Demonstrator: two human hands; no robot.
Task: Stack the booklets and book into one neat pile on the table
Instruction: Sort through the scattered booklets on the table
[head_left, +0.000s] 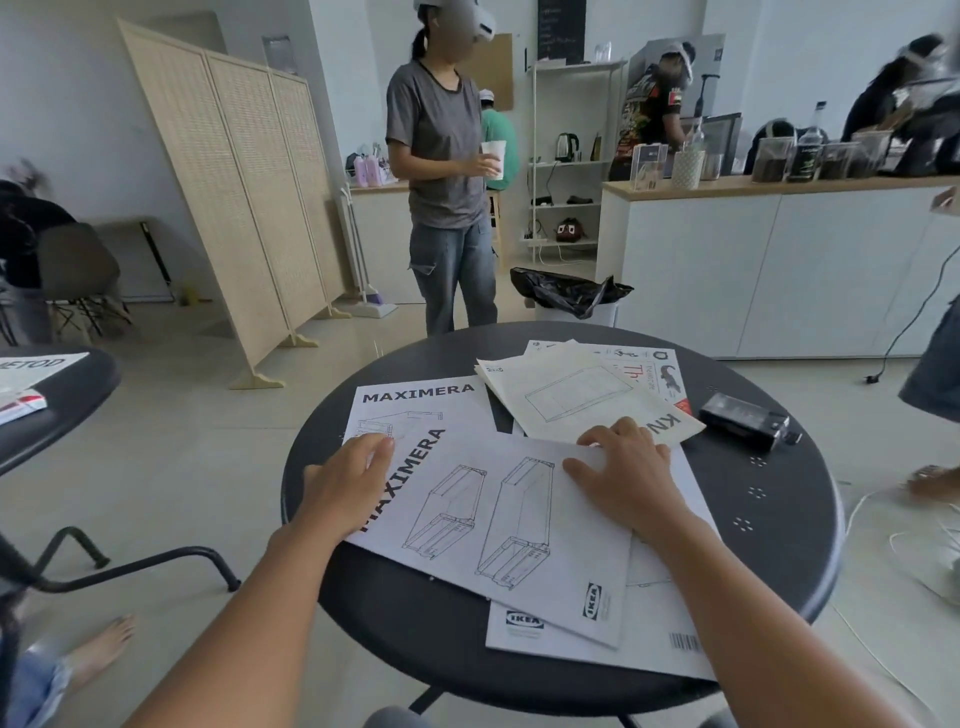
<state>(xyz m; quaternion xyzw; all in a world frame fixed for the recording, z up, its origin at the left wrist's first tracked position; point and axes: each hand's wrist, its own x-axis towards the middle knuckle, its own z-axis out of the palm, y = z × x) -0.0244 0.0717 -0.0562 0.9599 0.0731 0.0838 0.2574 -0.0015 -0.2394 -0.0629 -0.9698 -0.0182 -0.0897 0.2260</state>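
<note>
A white MAXIMERA booklet (498, 525) lies tilted on top of a second MAXIMERA booklet (415, 402) on the round black table (769, 519). My left hand (345, 488) lies flat on the top booklet's left edge. My right hand (623, 478) presses flat on its upper right corner. Behind it, a cream booklet (576, 395) lies skewed over a white book with red print and a crocodile picture (660, 371). Another white sheet with a barcode (670, 623) sticks out underneath near the front edge.
A black device (743, 418) rests on the table at the right. A second dark table (62, 400) with papers stands at the left. A person in a grey shirt (441, 171) stands behind the table, near a bin with a black bag (571, 296).
</note>
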